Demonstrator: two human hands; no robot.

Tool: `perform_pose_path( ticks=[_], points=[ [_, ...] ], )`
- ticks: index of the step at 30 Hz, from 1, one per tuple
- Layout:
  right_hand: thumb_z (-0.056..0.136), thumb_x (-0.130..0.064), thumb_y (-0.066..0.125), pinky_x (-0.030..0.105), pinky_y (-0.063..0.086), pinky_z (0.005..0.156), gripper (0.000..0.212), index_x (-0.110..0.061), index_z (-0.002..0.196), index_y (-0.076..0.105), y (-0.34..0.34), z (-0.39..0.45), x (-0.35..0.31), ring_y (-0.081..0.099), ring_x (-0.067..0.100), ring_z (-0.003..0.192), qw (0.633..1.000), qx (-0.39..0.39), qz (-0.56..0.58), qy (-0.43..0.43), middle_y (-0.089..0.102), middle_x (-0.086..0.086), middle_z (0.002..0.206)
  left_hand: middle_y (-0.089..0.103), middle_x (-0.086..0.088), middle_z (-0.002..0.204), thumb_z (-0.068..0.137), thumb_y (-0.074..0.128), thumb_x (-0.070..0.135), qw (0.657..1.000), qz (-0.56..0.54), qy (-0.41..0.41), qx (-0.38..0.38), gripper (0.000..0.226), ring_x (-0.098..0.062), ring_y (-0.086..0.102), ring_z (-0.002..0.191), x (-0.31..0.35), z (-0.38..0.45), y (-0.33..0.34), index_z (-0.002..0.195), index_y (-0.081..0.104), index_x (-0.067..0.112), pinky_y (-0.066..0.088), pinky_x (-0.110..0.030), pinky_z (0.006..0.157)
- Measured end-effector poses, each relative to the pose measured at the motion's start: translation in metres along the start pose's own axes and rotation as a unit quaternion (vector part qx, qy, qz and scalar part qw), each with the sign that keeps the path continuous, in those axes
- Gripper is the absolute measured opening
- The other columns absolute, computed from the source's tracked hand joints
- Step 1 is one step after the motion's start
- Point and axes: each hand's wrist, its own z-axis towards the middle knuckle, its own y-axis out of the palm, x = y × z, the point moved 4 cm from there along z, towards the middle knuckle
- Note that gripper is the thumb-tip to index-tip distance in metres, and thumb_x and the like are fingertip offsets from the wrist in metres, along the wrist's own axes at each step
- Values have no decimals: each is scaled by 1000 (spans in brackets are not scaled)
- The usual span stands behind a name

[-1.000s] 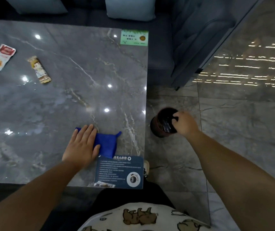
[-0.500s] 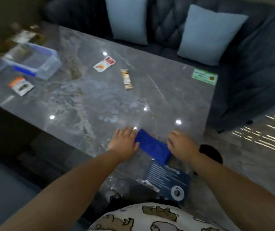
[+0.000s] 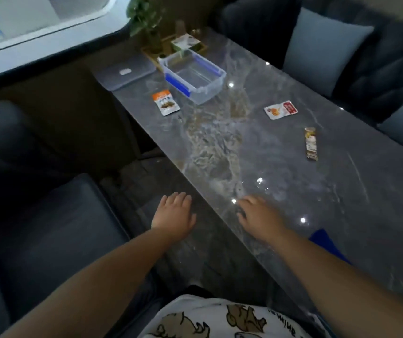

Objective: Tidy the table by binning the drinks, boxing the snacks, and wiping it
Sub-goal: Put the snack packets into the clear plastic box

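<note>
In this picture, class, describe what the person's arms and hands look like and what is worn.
Both forearms are bare, with no sleeves, gloves, watch or rings visible on the left hand or the right hand. Below them shows a white shirt printed with tan cartoon animals.
</note>
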Motion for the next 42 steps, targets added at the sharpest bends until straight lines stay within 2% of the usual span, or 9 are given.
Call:
perform_pose_path(
  ticks=[6, 18, 23, 29, 33, 38, 42],
  points=[
    [86, -32, 53, 37, 32, 110, 50, -13, 133, 49, 1, 61, -50, 41, 30, 128, 997, -29, -32, -58, 47, 11, 141, 28, -6, 157, 94, 31, 51, 997, -24, -59, 37, 65, -26, 19, 145, -62, 1, -16, 149, 26, 15, 12, -44, 118],
    [84, -29, 56, 39, 38, 103, 48, -10, 128, 51, 5, 184, -94, 46, 32, 122, 992, -21, -41, -119, 53, 13, 133, 28, -8, 157, 95, 32, 50, 993, -25, -108, 38, 65, -27, 19, 145, -136, 61, -32, 149, 25, 14, 11, -45, 118],
    [87, -27, 55, 40, 33, 106, 49, -8, 132, 48, -2, 243, -90, 42, 33, 127, 994, -31, -24, -104, 48, 14, 139, 28, -8, 156, 95, 32, 50, 994, -7, -104, 23, 64, -27, 19, 145, -161, 117, -54, 149, 25, 15, 12, -45, 119],
    [89, -27, 51, 39, 33, 106, 48, -10, 133, 46, -18, 306, -81, 39, 31, 129, 995, -42, -13, -86, 45, 12, 141, 34, -7, 153, 94, 35, 47, 996, -16, -85, 21, 61, -27, 24, 143, -180, 182, -90, 146, 30, 16, 13, -46, 118],
    [84, -21, 55, 42, 42, 98, 42, -9, 125, 54, -26, 331, -75, 49, 34, 118, 998, -20, 12, -58, 55, 13, 130, 38, -8, 150, 95, 34, 41, 998, -11, -55, 0, 57, -27, 29, 140, -188, 220, -100, 144, 35, 13, 17, -45, 118],
    [85, -25, 52, 41, 40, 99, 44, -10, 127, 52, -29, 356, -54, 46, 30, 122, 1000, -14, 14, 15, 53, 10, 133, 49, -8, 139, 93, 37, 39, 999, 3, 21, -34, 48, -29, 43, 129, -193, 283, -110, 133, 45, 13, 27, -41, 111],
    [88, -28, 47, 41, 37, 101, 48, -12, 133, 47, -27, 370, -44, 45, 29, 123, 996, -12, 10, 90, 51, 10, 135, 44, -7, 144, 93, 36, 38, 993, 29, 111, -37, 50, -28, 39, 132, -204, 335, -112, 137, 41, 15, 25, -40, 111]
  ],
)
